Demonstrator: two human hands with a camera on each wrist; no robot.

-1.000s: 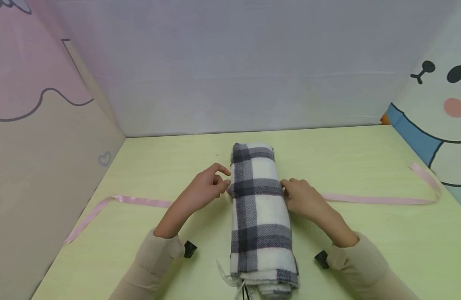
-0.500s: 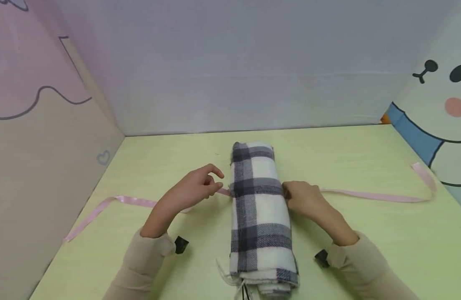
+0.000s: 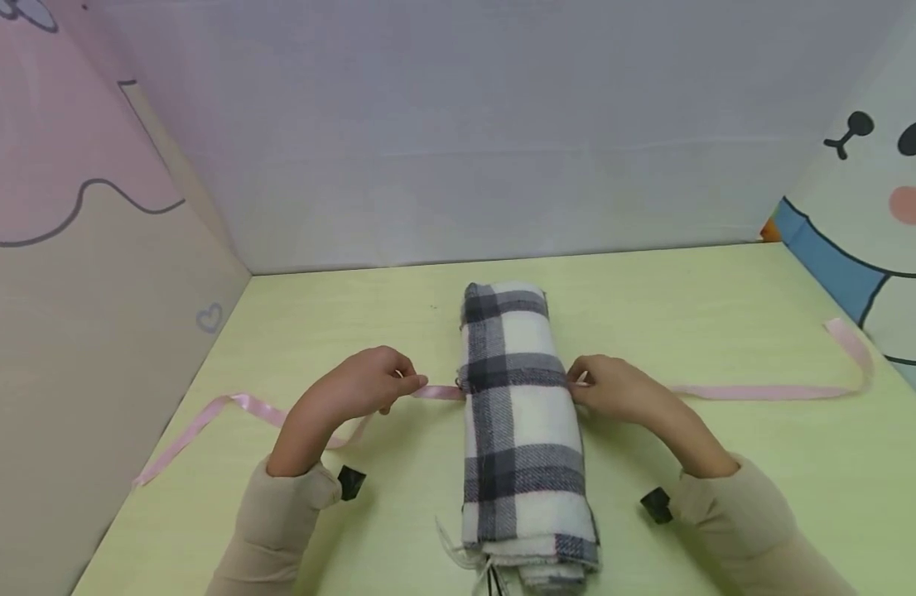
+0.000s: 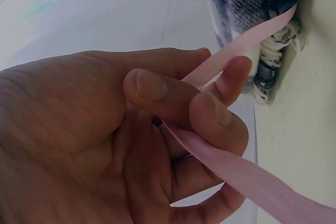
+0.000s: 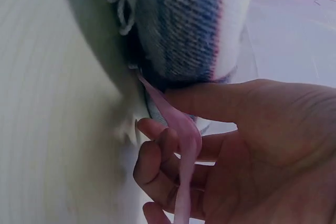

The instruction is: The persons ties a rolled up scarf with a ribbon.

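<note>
On pale green table [image 3: 726, 463], cartoon-printed walls [image 3: 93, 273] around

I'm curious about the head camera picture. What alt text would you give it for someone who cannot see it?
A person's left hand and right hand each pinch a pink ribbon that passes under a rolled plaid scarf on a pale green table. The ribbon's loose ends trail out to both sides.

This looks like a staged recording booth rather than a lived-in room. A pale yellow-green wooden tabletop [image 3: 726, 497] is boxed in by a plain grey back panel [image 3: 458, 132] and side boards printed with pastel cartoons, a white bear face with pink cheek [image 3: 886, 165] at the right.
</note>
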